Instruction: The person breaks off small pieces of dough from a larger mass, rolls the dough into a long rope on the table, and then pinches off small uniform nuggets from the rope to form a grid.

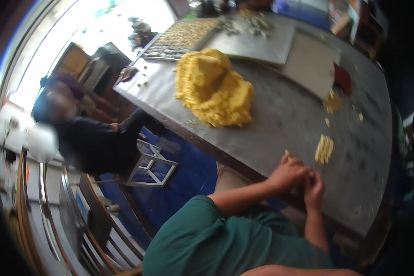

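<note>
My left hand (288,175) and my right hand (313,187) meet at the near edge of the grey metal table (280,115). Both are closed, with the fingers curled and pressed together. A small pale bit shows at the tip of the left hand, too blurred to tell whether it is dough or a fingertip. Just beyond the hands lies a cluster of short, pale yellow dough pieces (324,149), set side by side. A large, rough mound of yellow dough (211,89) rests farther off to the left.
Behind the mound stand a tray of many small pieces (184,37) and a metal tray (262,48) with wrapped-looking bits. A pale board (308,64), a red scrap (342,79) and yellow crumbs (332,102) lie at the right. Left of the table are a seated person (96,138) and a white stool (151,168).
</note>
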`<state>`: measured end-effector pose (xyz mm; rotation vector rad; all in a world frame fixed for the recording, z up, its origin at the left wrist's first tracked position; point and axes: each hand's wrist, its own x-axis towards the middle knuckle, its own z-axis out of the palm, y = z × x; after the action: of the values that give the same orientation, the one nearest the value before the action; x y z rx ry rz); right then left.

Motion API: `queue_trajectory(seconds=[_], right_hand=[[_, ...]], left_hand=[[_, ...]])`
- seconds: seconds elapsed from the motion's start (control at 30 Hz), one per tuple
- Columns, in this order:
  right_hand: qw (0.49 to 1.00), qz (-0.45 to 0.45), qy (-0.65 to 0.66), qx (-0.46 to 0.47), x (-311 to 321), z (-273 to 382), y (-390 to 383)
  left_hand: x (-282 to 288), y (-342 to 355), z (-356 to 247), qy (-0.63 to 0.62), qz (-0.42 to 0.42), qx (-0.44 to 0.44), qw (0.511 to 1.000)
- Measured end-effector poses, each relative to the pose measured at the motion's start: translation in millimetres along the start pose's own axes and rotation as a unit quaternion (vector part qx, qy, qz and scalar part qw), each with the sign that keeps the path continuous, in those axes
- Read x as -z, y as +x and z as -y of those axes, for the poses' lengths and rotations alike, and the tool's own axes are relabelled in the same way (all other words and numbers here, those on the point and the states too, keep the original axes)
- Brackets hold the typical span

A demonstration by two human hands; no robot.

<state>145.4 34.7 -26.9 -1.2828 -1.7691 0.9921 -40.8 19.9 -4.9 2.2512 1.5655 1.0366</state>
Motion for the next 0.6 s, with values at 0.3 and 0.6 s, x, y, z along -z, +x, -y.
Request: queue_trajectory(seconds=[0.3,0.6], right_hand=[[0.997,-0.022,0.034,0.059,-11,18,8],[0.992,-0.094,-0.008,0.087,-6,16,3]], left_hand=[[-2,-8,7,0.017,-0.05,-0.002,0.999],[6,-3,5,-0.074,-0.073,-0.045,0.994]])
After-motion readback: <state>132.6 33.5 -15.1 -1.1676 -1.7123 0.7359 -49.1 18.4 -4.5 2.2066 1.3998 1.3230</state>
